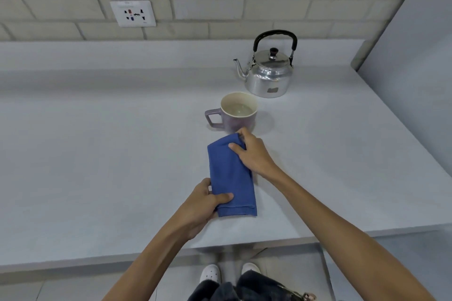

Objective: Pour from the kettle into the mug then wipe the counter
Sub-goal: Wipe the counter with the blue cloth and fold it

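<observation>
A folded blue cloth lies flat on the grey counter, just in front of the mug. My left hand pinches its near left corner, thumb on top. My right hand grips its far right corner, close to the mug's base. The purple mug has a cream inside, holds clear liquid, and its handle points left. Behind it to the right stands the shiny metal kettle, upright, lid on, black handle raised, spout facing left.
A brick wall with a white power socket runs along the back. A grey side panel closes the counter on the right. The counter's front edge is close to my body; my white shoes show below it.
</observation>
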Tool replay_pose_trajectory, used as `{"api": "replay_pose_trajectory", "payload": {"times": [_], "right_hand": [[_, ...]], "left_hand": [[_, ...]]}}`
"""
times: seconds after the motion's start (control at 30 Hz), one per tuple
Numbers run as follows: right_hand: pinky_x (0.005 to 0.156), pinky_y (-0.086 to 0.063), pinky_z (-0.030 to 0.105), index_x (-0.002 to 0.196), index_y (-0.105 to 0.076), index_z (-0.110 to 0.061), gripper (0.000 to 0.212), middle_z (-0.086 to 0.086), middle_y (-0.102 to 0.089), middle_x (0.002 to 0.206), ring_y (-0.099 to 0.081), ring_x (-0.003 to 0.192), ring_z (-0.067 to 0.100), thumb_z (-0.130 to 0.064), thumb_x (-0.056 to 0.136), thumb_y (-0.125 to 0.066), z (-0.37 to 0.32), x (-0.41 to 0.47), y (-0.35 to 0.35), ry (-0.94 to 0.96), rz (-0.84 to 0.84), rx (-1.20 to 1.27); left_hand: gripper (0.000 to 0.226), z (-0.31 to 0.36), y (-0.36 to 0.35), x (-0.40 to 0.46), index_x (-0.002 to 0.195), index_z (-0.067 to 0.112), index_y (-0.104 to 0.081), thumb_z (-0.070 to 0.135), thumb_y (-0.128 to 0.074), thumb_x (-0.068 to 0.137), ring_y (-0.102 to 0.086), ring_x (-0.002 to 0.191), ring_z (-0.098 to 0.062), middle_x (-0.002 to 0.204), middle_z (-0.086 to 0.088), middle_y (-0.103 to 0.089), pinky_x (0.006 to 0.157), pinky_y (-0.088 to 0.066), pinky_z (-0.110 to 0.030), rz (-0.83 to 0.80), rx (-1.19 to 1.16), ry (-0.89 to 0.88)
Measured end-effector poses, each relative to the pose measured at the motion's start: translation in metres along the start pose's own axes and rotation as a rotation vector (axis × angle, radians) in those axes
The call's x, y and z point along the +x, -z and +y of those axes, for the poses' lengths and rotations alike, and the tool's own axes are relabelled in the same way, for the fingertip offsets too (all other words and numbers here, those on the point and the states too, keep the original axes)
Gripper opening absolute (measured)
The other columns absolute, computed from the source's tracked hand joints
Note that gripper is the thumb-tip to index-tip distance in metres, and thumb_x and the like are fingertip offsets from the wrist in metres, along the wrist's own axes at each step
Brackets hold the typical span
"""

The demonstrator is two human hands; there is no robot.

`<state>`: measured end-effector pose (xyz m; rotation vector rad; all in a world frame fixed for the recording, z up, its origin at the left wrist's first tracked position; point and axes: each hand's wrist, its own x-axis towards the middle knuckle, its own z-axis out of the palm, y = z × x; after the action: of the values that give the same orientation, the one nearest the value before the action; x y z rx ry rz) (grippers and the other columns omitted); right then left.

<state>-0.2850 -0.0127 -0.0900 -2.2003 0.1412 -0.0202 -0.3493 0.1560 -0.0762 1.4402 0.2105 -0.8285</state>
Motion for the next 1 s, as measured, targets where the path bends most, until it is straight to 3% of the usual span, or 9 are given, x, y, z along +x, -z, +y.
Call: {"api": "replay_pose_trajectory", "payload": {"times": [0.07, 0.2, 0.33, 0.4, 0.5, 0.6, 0.73, 0.9, 1.0], "right_hand": [[0.063, -0.038, 0.023, 0.104, -0.049, 0.001, 0.016, 0.013, -0.055, 0.092, -0.05, 0.084, 0.022, -0.01, 0.095, -0.057, 0.005, -0.005, -0.003, -0.003, 0.001, -0.053], [0.091, -0.041, 0.037, 0.115, -0.051, -0.004, 0.029, 0.014, -0.049, 0.117, -0.041, 0.109, 0.028, -0.007, 0.089, -0.061, -0.003, -0.012, -0.019, 0.118, 0.204, -0.377], [0.104, -0.034, 0.04, 0.138, -0.042, -0.007, 0.043, 0.017, -0.039, 0.144, -0.036, 0.13, 0.033, -0.018, 0.097, -0.051, -0.016, -0.031, -0.057, 0.198, 0.141, -0.502], [0.119, -0.011, 0.046, 0.151, -0.021, -0.009, 0.053, 0.015, -0.017, 0.16, -0.012, 0.147, 0.031, -0.028, 0.103, -0.036, -0.012, -0.042, -0.079, 0.151, 0.014, -0.596], [0.115, 0.015, 0.048, 0.153, -0.004, -0.009, 0.057, 0.01, -0.002, 0.163, 0.006, 0.149, 0.026, -0.032, 0.104, -0.021, -0.004, -0.048, -0.09, 0.145, -0.027, -0.77], [0.115, 0.014, 0.048, 0.153, -0.009, -0.01, 0.054, 0.008, -0.009, 0.163, 0.002, 0.15, 0.023, -0.031, 0.103, -0.017, -0.001, -0.058, -0.083, 0.186, -0.035, -0.757], [0.119, -0.006, 0.054, 0.149, -0.029, -0.011, 0.055, 0.006, -0.031, 0.156, -0.021, 0.146, 0.021, -0.032, 0.1, -0.015, 0.011, -0.09, -0.068, 0.256, -0.037, -0.71], [0.116, -0.011, 0.045, 0.147, -0.036, -0.011, 0.052, 0.003, -0.039, 0.152, -0.028, 0.144, 0.017, -0.028, 0.1, -0.024, 0.041, -0.095, -0.029, 0.263, -0.021, -0.681], [0.12, 0.0, 0.039, 0.151, -0.025, -0.017, 0.051, 0.001, -0.027, 0.158, -0.019, 0.147, 0.014, -0.029, 0.102, -0.025, 0.052, -0.075, -0.013, 0.216, -0.021, -0.705]], "left_hand": [[0.043, -0.002, -0.001, 0.002, 0.124, 0.008, -0.047, 0.011, -0.067, 0.085, -0.069, 0.096, -0.029, 0.113, -0.013, -0.067, 0.087, -0.056, -0.042, 0.01, 0.11, 0.041], [0.03, 0.005, 0.015, 0.001, 0.095, 0.012, -0.063, 0.041, -0.062, 0.086, -0.073, 0.061, -0.026, 0.07, -0.009, -0.075, 0.066, -0.062, -0.042, 0.218, 0.522, -0.09], [0.032, 0.012, 0.033, 0.017, 0.105, 0.015, -0.061, 0.041, -0.045, 0.095, -0.066, 0.085, -0.028, 0.096, -0.008, -0.071, 0.072, -0.052, -0.037, 0.648, 1.006, -0.431], [0.029, 0.015, 0.035, 0.03, 0.116, 0.011, -0.057, 0.028, -0.044, 0.098, -0.06, 0.103, -0.028, 0.114, -0.01, -0.065, 0.079, -0.047, -0.039, 0.618, 0.99, -0.566], [0.034, 0.01, 0.037, 0.051, 0.129, 0.007, -0.05, 0.018, -0.043, 0.098, -0.046, 0.127, -0.029, 0.138, -0.014, -0.051, 0.1, -0.04, -0.041, 0.567, 1.094, -0.652], [0.042, 0.003, 0.041, 0.064, 0.139, 0.008, -0.041, 0.022, -0.037, 0.1, -0.029, 0.14, -0.028, 0.152, -0.013, -0.034, 0.114, -0.025, -0.042, 0.539, 1.156, -0.638], [0.049, -0.008, 0.049, 0.071, 0.146, 0.011, -0.029, 0.03, -0.032, 0.101, -0.017, 0.146, -0.022, 0.157, -0.009, -0.024, 0.119, -0.007, -0.038, 0.507, 1.226, -0.605], [0.053, -0.011, 0.053, 0.07, 0.146, 0.013, -0.031, 0.036, -0.038, 0.098, -0.019, 0.146, -0.021, 0.157, -0.006, -0.025, 0.118, -0.006, -0.035, 0.511, 1.221, -0.631], [0.053, -0.012, 0.052, 0.07, 0.145, 0.013, -0.032, 0.035, -0.04, 0.098, -0.019, 0.145, -0.02, 0.156, -0.006, -0.026, 0.119, -0.008, -0.036, 0.534, 1.235, -0.643]]}}
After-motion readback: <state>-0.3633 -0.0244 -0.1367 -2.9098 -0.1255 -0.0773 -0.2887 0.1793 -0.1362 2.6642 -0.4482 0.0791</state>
